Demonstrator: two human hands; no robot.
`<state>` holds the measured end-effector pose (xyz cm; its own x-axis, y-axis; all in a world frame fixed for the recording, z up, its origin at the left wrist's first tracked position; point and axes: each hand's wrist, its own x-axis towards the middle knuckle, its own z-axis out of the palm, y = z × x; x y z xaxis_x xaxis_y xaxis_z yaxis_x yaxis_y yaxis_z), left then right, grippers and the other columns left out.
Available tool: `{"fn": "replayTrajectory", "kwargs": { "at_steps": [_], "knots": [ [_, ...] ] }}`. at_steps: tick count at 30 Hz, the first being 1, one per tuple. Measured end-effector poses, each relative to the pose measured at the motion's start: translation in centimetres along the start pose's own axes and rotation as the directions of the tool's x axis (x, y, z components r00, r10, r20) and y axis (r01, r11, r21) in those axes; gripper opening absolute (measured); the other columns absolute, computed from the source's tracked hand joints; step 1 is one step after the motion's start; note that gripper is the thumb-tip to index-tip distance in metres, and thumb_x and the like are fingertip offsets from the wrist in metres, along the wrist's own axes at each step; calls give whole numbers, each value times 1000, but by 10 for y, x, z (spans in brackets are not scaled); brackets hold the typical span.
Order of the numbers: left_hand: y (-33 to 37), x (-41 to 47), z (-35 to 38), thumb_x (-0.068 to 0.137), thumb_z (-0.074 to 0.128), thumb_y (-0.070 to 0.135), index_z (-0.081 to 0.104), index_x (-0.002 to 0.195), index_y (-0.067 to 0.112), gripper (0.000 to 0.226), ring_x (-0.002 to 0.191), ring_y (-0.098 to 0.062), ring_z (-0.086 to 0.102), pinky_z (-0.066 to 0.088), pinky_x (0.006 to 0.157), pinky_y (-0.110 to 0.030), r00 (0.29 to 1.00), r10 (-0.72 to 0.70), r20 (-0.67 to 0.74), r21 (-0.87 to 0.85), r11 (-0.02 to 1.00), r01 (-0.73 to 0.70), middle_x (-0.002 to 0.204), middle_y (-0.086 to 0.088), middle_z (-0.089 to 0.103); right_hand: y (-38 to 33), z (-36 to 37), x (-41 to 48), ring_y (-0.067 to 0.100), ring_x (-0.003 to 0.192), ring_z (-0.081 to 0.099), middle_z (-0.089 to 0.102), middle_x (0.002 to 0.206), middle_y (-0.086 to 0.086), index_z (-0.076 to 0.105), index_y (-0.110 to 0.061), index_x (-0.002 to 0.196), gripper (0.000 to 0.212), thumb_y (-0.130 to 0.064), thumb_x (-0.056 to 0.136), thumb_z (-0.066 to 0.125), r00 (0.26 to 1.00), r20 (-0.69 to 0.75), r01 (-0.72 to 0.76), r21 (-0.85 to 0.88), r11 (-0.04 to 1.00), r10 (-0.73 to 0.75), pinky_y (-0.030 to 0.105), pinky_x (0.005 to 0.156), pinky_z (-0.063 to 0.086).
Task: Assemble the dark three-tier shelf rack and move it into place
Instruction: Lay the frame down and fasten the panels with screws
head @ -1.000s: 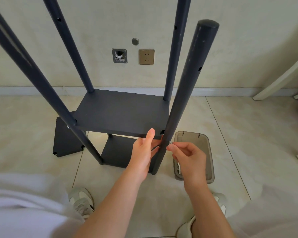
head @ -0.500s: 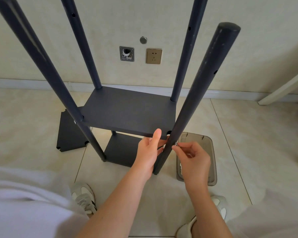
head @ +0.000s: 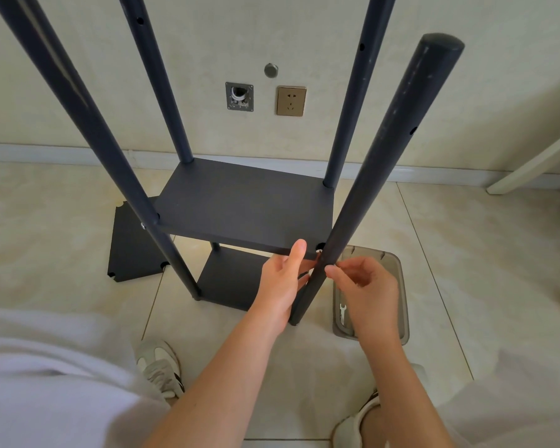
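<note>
At the shelf's five o'clock corner, my left hand (head: 282, 282) still grips the middle shelf (head: 246, 205), thumb on top, fingers curled beneath, just as half a second ago. My right hand (head: 366, 286) has barely shifted. Its thumb and forefinger are pinched together against the near-right post (head: 385, 163), and I cannot tell whether they hold anything. The rack (head: 88, 124) stands on the floor (head: 46, 205) at my twelve o'clock, unmoved. The loose panel (head: 133, 240) lies at its nine o'clock, and the tray (head: 398, 318) with its wrench (head: 342, 313) at four.
</note>
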<state>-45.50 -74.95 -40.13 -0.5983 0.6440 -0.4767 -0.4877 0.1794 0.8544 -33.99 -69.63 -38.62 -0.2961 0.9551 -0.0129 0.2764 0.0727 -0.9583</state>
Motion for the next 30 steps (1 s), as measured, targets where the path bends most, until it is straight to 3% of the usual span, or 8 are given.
{"fn": "replayTrajectory", "kwargs": {
  "at_steps": [4, 10, 15, 17, 21, 25, 30],
  "knots": [
    [0, 0, -1, 99, 52, 52, 64, 97, 17, 36, 91, -8, 74, 50, 66, -16, 1000, 0, 26, -2, 1000, 0, 90, 7, 78, -2, 1, -2, -4, 75, 60, 65, 71, -15, 65, -23, 84, 16, -24, 81, 81, 992, -16, 120, -147, 982, -124, 4, 62, 44],
    [-1, 1, -2, 99, 53, 51, 62, 98, 18, 35, 91, -10, 75, 52, 62, -15, 1000, -8, 27, -7, 1000, 8, 89, 6, 78, -5, -14, 3, -3, 78, 62, 67, 75, -16, 57, -36, 91, 29, -17, 83, 78, 979, 181, 124, -193, 973, -89, 6, 65, 47],
    [-2, 3, -4, 97, 54, 53, 59, 101, 18, 36, 94, -12, 75, 53, 64, -17, 999, -29, 43, -25, 999, 30, 93, 3, 78, -9, -26, 13, -5, 82, 64, 70, 82, -16, 61, -36, 90, 23, -16, 87, 73, 960, 261, 162, -219, 962, -102, 9, 69, 48],
    [-2, 3, -4, 97, 55, 52, 59, 101, 17, 36, 92, -10, 75, 53, 63, -15, 998, -30, 50, -32, 999, 32, 92, 4, 78, -11, -25, 16, 0, 81, 65, 69, 84, -14, 63, -32, 95, 19, -19, 87, 74, 960, 263, 159, -221, 962, -98, 13, 71, 49],
    [-2, 3, -4, 98, 55, 51, 59, 99, 16, 35, 91, -7, 75, 51, 66, -15, 998, -28, 54, -28, 999, 30, 89, 6, 78, -17, -20, 19, 2, 82, 61, 63, 88, -12, 57, -33, 117, 34, -16, 90, 70, 949, 300, 176, -244, 954, -98, 11, 70, 49],
    [-1, 3, -4, 97, 55, 54, 59, 102, 21, 34, 93, -7, 74, 50, 68, -17, 998, -40, 52, 0, 999, 40, 89, 9, 78, -21, -20, 20, 14, 90, 63, 62, 103, -3, 58, -23, 128, 35, -12, 95, 63, 923, 378, 169, -234, 957, -70, 34, 89, 56],
    [1, 2, -4, 94, 64, 47, 58, 103, 18, 31, 95, -16, 75, 56, 76, -28, 993, -100, 58, -141, 984, 107, 93, 0, 78, -18, -20, 20, 15, 93, 64, 66, 105, -3, 60, -22, 131, 38, -10, 95, 63, 926, 367, 175, -218, 960, -86, 42, 94, 54]
  ]
}}
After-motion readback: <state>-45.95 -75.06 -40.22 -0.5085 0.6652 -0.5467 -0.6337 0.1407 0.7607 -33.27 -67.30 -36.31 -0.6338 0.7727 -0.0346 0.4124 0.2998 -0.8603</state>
